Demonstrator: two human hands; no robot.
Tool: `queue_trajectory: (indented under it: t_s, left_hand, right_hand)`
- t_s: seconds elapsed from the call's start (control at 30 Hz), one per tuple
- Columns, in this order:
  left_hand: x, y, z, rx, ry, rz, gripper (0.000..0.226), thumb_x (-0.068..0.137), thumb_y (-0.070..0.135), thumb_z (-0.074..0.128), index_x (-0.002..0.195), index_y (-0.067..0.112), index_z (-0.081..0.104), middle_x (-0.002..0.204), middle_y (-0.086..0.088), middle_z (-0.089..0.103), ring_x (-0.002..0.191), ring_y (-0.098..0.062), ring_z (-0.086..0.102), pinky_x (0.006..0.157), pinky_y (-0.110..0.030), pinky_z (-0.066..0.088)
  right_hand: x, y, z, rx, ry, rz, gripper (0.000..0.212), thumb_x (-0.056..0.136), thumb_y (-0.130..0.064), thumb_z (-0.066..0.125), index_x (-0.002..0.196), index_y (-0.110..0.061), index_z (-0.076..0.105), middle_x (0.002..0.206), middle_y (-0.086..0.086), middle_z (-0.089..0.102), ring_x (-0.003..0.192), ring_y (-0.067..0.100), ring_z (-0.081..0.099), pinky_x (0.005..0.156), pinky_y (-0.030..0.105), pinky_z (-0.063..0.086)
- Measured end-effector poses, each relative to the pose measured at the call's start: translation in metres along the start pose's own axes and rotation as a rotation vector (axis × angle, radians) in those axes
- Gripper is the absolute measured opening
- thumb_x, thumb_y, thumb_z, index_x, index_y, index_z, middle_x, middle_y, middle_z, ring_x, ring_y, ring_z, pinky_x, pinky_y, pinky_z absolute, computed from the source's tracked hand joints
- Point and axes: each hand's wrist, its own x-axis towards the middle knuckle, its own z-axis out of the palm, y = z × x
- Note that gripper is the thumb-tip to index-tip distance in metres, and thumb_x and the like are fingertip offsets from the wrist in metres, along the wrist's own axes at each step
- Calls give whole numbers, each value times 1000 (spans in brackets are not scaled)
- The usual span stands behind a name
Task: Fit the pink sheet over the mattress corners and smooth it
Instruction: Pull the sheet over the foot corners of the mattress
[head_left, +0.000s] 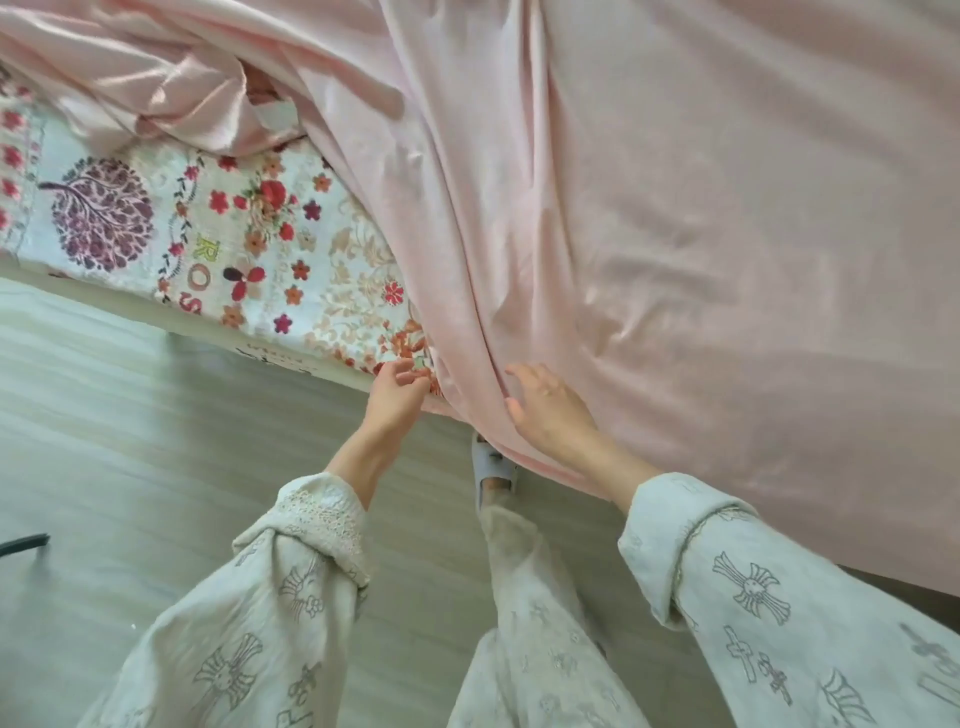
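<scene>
1. Nearest the camera: two patterned sleeves (291, 597), and between them a trouser leg ending in a grey slipper (493, 467) on the wood floor (104, 415).
2. Left hand (397, 392): fingers curled at the mattress edge, apparently pinching the sheet's hem; the contact itself is too small to confirm.
3. Right hand (545, 408): fingers spread and relaxed, resting flat on the pink sheet (675, 234), likely steadying it for the pull.
4. The sheet covers the right side and lies bunched at upper left; the floral mattress (234, 234) remains exposed.
5. Mattress corners are hidden or cut off.
</scene>
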Motion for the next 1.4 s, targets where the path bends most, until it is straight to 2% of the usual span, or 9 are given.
queue_trajectory:
  t_s: [0.2, 0.37, 0.53, 0.7, 0.77, 0.9, 1.13, 1.3, 1.4]
  left_hand:
    - [89, 62, -29, -156, -157, -98, 50, 91, 23, 55, 137, 10, 38, 134, -9, 51, 110, -22, 56, 91, -38, 49]
    - [135, 88, -44, -428, -387, -227, 64, 83, 52, 58, 131, 12, 45, 124, -4, 56, 116, -22, 53, 93, -38, 47]
    - [155, 128, -56, -485, -337, -154, 24, 87, 22, 62, 108, 10, 58, 99, -1, 64, 92, -19, 59, 71, -28, 49]
    - [149, 145, -88, -340, -420, -196, 15, 87, 21, 58, 93, 7, 56, 89, -8, 58, 70, -17, 53, 58, -26, 43]
    - [140, 137, -108, -302, -443, -263, 14, 86, 18, 55, 90, 5, 54, 88, -10, 57, 73, -18, 55, 61, -27, 45]
    - [129, 130, -148, -396, -480, -309, 6, 84, 11, 49, 82, 6, 50, 76, -7, 47, 72, -18, 49, 69, -29, 44]
    - [133, 152, -179, -576, -639, -358, 12, 81, 12, 52, 69, 11, 48, 69, -3, 46, 62, -16, 51, 66, -28, 48]
    - [124, 125, -210, -351, -592, -322, 17, 88, 18, 59, 88, 4, 49, 91, -9, 55, 79, -18, 55, 81, -31, 50]
    - [112, 97, -244, -239, -640, -320, 13, 90, 18, 57, 91, 8, 50, 103, -8, 56, 81, -16, 56, 56, -28, 54]
  right_hand:
    - [87, -47, -27, 87, 43, 69, 51, 93, -26, 46, 142, -14, 34, 144, 10, 40, 129, 30, 43, 106, 39, 37]
    - [102, -72, -18, 95, -181, 136, 57, 93, -35, 50, 142, -12, 33, 142, 9, 43, 128, 27, 45, 105, 41, 40]
    - [100, -91, -15, 119, -76, 249, 65, 91, -39, 52, 145, -14, 26, 147, 7, 35, 135, 25, 35, 110, 40, 34]
    - [105, -135, -5, 22, 48, 414, 101, 76, -60, 62, 149, -29, 0, 156, 2, 14, 143, 25, 18, 114, 49, 22]
    - [110, -166, 7, -6, 157, 445, 92, 78, -50, 64, 149, -27, 10, 154, 4, 20, 141, 25, 22, 112, 48, 24]
    - [112, -210, 23, 17, 414, 459, 42, 83, -6, 51, 124, -11, 51, 125, 9, 52, 116, 29, 46, 94, 40, 35]
    - [74, -234, 43, 115, 605, 533, 29, 84, 2, 47, 108, -5, 59, 107, 11, 65, 99, 30, 57, 75, 33, 29]
    - [48, -249, 77, 106, 651, 669, 29, 86, -3, 46, 109, -10, 62, 108, 8, 67, 106, 29, 55, 87, 37, 34]
    - [35, -274, 110, 281, 797, 833, 32, 92, -12, 45, 121, -8, 59, 127, 11, 59, 123, 30, 46, 96, 38, 37]
